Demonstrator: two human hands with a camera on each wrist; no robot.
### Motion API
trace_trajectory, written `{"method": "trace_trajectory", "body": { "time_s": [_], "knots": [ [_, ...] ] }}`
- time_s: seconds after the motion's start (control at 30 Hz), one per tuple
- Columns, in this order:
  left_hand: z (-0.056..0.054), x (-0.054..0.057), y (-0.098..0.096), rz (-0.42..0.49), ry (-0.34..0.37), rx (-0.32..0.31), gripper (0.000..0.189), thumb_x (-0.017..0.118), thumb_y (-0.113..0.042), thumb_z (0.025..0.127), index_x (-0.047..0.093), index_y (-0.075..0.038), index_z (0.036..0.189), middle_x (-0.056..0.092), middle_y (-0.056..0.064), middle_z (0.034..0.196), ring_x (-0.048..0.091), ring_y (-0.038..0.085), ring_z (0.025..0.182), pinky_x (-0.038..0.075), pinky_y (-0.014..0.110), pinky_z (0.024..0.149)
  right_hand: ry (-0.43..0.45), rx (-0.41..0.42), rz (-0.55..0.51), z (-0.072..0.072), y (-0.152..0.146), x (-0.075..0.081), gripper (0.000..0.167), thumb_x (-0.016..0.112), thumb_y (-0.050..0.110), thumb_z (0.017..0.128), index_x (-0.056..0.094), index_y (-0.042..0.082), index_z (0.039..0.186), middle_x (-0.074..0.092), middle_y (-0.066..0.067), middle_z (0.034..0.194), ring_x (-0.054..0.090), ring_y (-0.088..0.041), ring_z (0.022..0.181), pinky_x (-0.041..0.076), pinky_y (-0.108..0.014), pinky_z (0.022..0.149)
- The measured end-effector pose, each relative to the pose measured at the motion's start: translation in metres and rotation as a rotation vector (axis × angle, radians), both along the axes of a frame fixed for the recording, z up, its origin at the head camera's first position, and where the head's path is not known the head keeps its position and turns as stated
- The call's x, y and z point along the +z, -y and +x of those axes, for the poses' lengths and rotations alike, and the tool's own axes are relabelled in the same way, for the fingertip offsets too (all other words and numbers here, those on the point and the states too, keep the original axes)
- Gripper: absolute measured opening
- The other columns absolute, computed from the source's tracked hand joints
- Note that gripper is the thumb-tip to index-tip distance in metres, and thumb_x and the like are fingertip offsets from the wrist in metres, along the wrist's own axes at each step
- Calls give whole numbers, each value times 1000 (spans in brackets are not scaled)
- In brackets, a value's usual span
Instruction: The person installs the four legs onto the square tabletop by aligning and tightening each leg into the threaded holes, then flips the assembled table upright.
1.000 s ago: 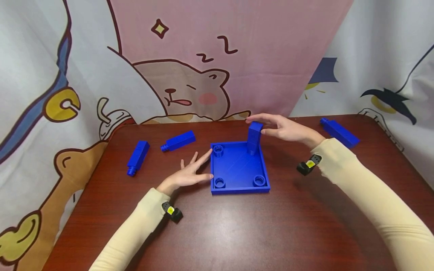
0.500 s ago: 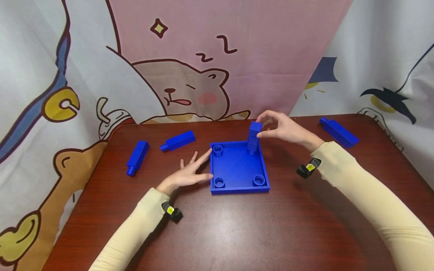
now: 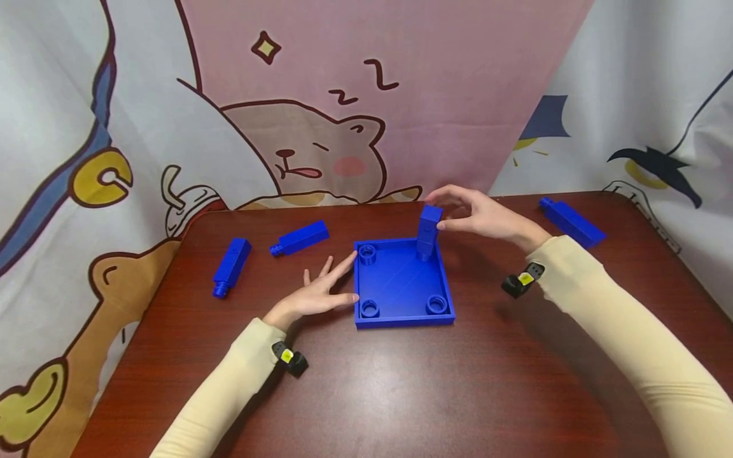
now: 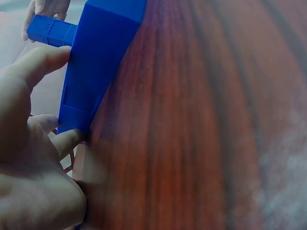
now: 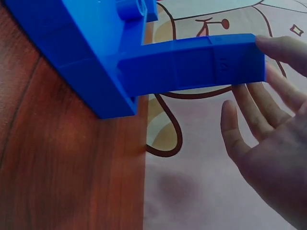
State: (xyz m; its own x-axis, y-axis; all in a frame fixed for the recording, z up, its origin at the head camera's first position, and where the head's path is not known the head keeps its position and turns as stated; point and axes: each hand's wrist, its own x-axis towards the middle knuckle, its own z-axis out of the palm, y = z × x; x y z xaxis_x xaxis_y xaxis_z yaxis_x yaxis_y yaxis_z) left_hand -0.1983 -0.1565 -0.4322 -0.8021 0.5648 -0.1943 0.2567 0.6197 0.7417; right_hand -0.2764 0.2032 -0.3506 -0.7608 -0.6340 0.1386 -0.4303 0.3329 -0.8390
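A square blue tray-like base [image 3: 401, 280] with a raised rim lies on the table, round threaded sockets in three visible corners. At its far right corner a blue square leg [image 3: 429, 230] stands nearly upright, its lower end in that corner. My right hand [image 3: 481, 216] holds the leg's top between thumb and fingers; in the right wrist view the thumb [image 5: 283, 50] touches its upper corner. My left hand [image 3: 312, 294] has spread, fairly straight fingers, with thumb and index finger touching the base's left side. The left wrist view shows that contact on the base's wall [image 4: 96, 52].
Two more blue legs with threaded ends, one [image 3: 231, 267] at far left and another [image 3: 300, 238] nearer the base, lie on the brown table [image 3: 366, 394]. A third such leg [image 3: 572, 222] lies at the back right. A patterned curtain [image 3: 458, 95] hangs behind the table.
The right fingers have shifted around the leg's top: the thumb moved onto its near side, then slightly back right, while the leg turned a little. The left hand stays against the base.
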Motion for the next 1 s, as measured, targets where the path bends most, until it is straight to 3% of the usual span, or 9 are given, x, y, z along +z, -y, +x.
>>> {"method": "trace_trajectory", "body": {
  "time_s": [0.33, 0.6, 0.7, 0.9, 1.0],
  "knots": [
    [1, 1, 0, 10, 14, 4, 86, 59, -44, 93, 2, -33, 156, 10, -6, 160, -17, 25, 144, -25, 62, 98, -10, 167, -2, -5, -2, 6, 46, 54, -3, 95, 46, 2, 140, 48, -12, 140, 42, -27, 131, 30, -57, 104],
    [1, 0, 0, 6, 4, 3, 86, 59, -45, 93, 2, -33, 156, 11, -6, 160, -16, 26, 144, -24, 62, 99, 25, 189, 35, -6, 2, 5, 47, 47, -5, 96, 45, 4, 142, 46, -13, 143, 37, -27, 135, 31, -54, 105],
    [1, 0, 0, 7, 1, 1, 86, 59, -45, 93, 2, -33, 156, 11, -6, 160, -16, 26, 144, -24, 63, 99, 26, 160, 34, -6, 2, 4, 45, 49, -5, 96, 48, 3, 140, 50, -14, 140, 42, -26, 131, 34, -51, 104],
    [1, -1, 0, 12, -5, 0, 86, 60, -43, 93, 3, -32, 156, 11, -6, 160, -16, 27, 144, -24, 63, 98, -20, -40, 43, -4, 3, 1, 34, 70, 10, 89, 60, 5, 120, 62, -10, 119, 58, -21, 110, 48, -34, 90],
    [1, -1, 0, 13, -6, 2, 86, 60, -43, 93, 3, -32, 156, 11, -6, 160, -16, 27, 144, -24, 63, 99, -38, -88, 23, -3, 4, -1, 33, 75, 11, 85, 60, 3, 114, 65, -10, 111, 61, -21, 101, 50, -29, 84]
  ]
}}
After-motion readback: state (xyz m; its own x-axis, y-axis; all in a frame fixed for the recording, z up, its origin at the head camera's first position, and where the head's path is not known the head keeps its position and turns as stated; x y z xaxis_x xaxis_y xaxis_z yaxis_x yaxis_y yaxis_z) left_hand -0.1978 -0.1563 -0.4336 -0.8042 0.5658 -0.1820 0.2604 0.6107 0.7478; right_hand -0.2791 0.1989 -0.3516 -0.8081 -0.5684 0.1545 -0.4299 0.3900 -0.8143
